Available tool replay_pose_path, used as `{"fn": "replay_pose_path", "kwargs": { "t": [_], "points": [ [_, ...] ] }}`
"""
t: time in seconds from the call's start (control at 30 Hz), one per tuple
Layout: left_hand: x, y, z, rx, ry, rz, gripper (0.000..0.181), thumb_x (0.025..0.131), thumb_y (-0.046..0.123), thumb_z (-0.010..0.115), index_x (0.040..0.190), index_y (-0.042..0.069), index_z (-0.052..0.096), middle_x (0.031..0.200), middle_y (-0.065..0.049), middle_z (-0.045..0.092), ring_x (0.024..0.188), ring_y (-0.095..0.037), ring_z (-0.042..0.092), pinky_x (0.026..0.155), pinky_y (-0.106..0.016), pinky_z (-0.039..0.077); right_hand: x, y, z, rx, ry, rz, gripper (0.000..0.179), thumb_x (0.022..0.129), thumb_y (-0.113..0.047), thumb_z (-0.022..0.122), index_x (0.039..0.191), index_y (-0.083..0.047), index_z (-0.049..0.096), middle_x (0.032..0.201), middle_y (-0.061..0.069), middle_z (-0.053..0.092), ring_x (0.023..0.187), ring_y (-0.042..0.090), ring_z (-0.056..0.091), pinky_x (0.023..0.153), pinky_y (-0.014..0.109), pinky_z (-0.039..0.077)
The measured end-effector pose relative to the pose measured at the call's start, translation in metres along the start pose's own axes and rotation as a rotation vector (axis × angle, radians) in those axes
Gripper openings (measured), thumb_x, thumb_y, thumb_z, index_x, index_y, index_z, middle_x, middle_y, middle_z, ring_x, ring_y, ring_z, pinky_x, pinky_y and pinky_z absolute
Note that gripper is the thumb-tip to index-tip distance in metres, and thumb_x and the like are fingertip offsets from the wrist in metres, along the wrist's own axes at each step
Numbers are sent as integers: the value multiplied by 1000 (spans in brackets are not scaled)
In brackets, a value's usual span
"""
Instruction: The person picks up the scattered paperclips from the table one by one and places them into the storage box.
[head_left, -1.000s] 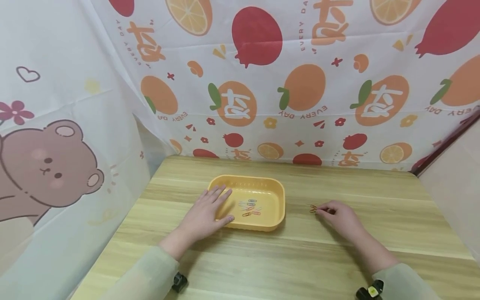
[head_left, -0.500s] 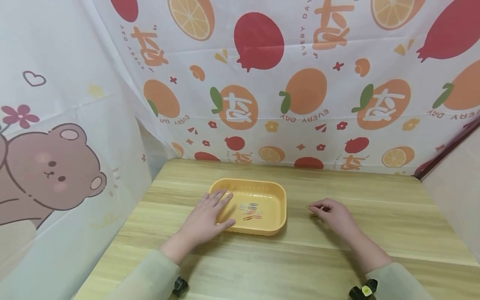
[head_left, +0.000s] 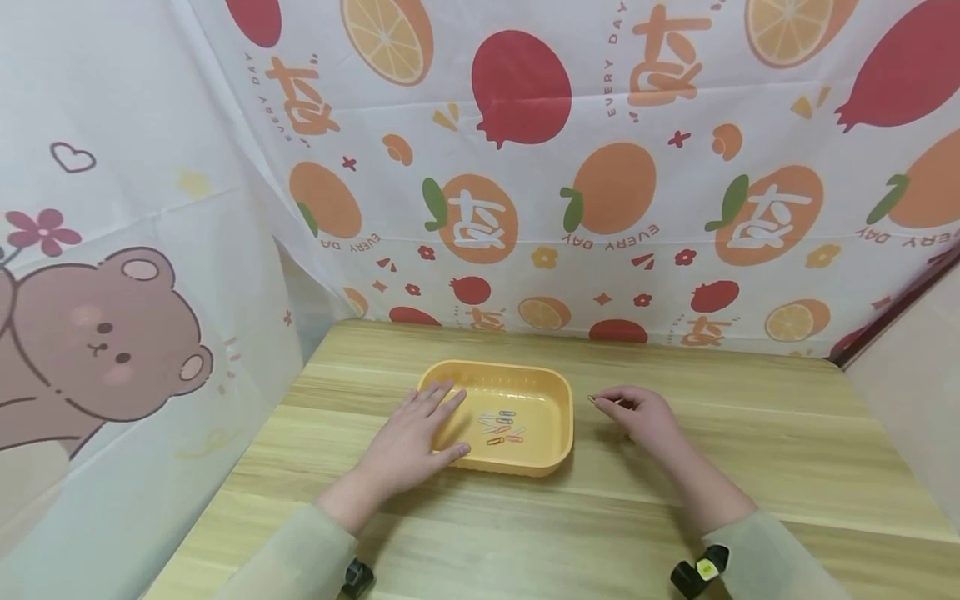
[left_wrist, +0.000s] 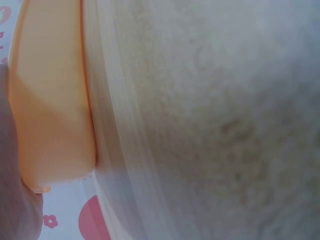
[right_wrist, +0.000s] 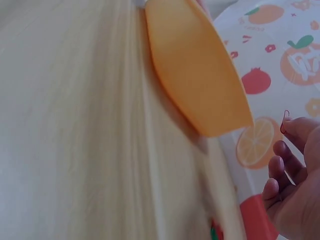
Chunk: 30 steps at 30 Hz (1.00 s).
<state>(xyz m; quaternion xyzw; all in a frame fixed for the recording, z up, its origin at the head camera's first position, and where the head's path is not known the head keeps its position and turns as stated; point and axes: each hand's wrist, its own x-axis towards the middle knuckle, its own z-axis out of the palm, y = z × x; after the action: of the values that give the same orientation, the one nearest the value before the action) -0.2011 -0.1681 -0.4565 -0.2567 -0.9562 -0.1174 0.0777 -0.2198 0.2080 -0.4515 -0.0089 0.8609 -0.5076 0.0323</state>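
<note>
A yellow rectangular tray [head_left: 558, 454] stands on the table, with several coloured paper clips [head_left: 500, 427] lying loose on its floor. My left hand [head_left: 408, 433] rests over the tray's left rim, fingers spread and thumb along the front edge. Just off the right side, my right hand [head_left: 641, 415] pinches a single paper clip [head_left: 592, 399] between thumb and forefinger, above the table. In the right wrist view that paper clip [right_wrist: 285, 121] looks thin and red, and the other fingers curl loosely. The left wrist view catches the tray's outer wall [left_wrist: 55, 100] and part of the hand.
Small red and green items [right_wrist: 216, 231] lie on the wood table [head_left: 510, 533] below the right hand, too blurred to identify. A fruit-print cloth [head_left: 525, 208] hangs behind the table, and a bear-print cloth [head_left: 105, 333] hangs at the left.
My right hand has lifted the paper clip from the table and moved left toward the tray. My left hand stays on the rim. The head view has shifted slightly.
</note>
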Motion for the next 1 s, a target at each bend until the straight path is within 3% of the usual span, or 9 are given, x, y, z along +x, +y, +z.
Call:
{"fn": "replay_pose_path", "kwargs": {
  "t": [0.13,0.27,0.7,1.0],
  "points": [
    [-1,0,1,3,2,4,81,90,59,62,156,20,35,160,-9,31,148,-32,25,121,-53,18,4,-11,8,31,5,-2,29,92,-40,70,109,-17,77,108,1,71,96,18,60,74,30,52],
    [-1,0,1,8,3,6,80,91,60,59,156,21,35,160,-9,32,147,-32,26,120,-53,20,7,-21,17,85,-6,-14,26,93,-35,71,108,-14,76,106,2,71,96,19,60,81,37,53],
    [-2,0,2,1,-1,5,80,91,61,60,156,21,35,161,-8,30,148,-31,26,120,-53,19,12,-51,44,143,-49,-28,22,91,-28,73,105,-11,77,106,1,71,95,19,58,80,30,49],
    [-2,-1,3,6,-3,-3,81,91,63,58,156,21,34,160,-8,31,148,-30,24,120,-53,19,16,-65,59,110,-121,-36,15,92,-24,72,102,-14,78,93,-1,68,81,19,55,67,31,48]
  ]
}}
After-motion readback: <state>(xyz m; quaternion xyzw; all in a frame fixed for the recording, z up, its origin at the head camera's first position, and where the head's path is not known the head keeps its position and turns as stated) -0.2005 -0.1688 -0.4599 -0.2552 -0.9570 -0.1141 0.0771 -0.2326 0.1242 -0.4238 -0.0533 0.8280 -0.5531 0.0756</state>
